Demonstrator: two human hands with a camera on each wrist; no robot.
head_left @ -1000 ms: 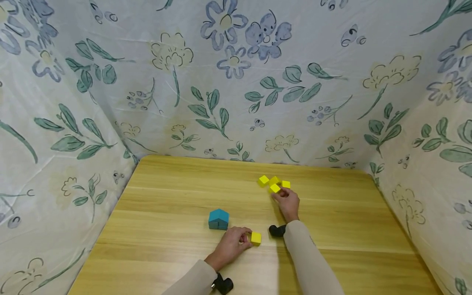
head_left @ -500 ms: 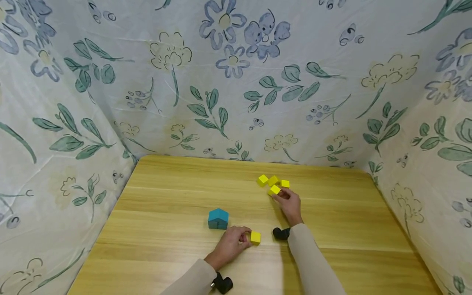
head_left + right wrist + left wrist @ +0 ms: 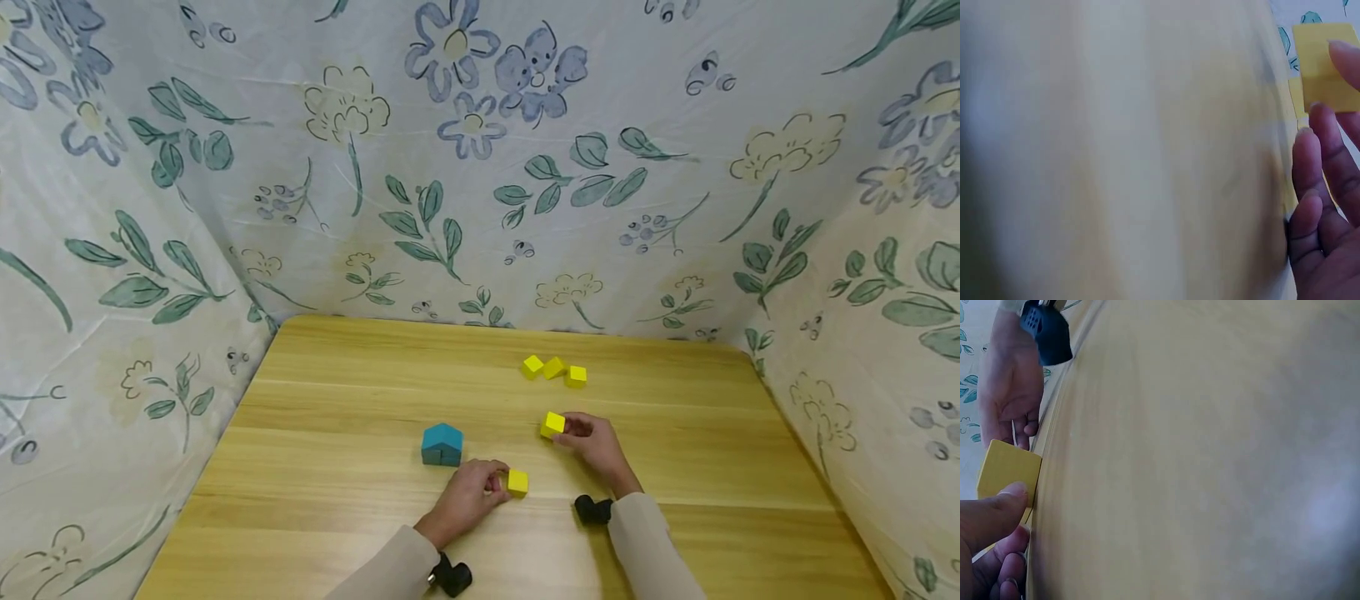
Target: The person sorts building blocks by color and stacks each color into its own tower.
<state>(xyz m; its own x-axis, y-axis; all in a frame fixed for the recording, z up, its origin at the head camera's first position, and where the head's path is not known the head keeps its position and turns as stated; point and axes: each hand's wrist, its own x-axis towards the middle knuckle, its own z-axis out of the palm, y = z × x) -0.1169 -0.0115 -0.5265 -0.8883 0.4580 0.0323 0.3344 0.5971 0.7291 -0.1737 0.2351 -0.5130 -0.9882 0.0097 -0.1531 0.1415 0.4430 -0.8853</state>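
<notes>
In the head view my left hand (image 3: 467, 498) pinches a yellow cube (image 3: 517, 483) at the front middle of the table. The left wrist view shows my thumb pressed on a face of that yellow cube (image 3: 1010, 469). My right hand (image 3: 596, 446) grips a second yellow cube (image 3: 552, 425) farther back and to the right. Seen from the right wrist, thumb and fingertips pinch this yellow cube (image 3: 1329, 69). Beyond my left hand stands a blue house-shaped block (image 3: 442, 445), with a seam across its lower part.
Three more yellow cubes (image 3: 553, 368) lie in a row near the back edge of the wooden table (image 3: 337, 375). Floral cloth (image 3: 420, 150) hangs behind the table and along both sides. Black wrist cameras (image 3: 594, 510) stick out from both sleeves.
My right hand has drawn one yellow cube away from the group at the back, toward me. My left hand and its cube have stayed in place.
</notes>
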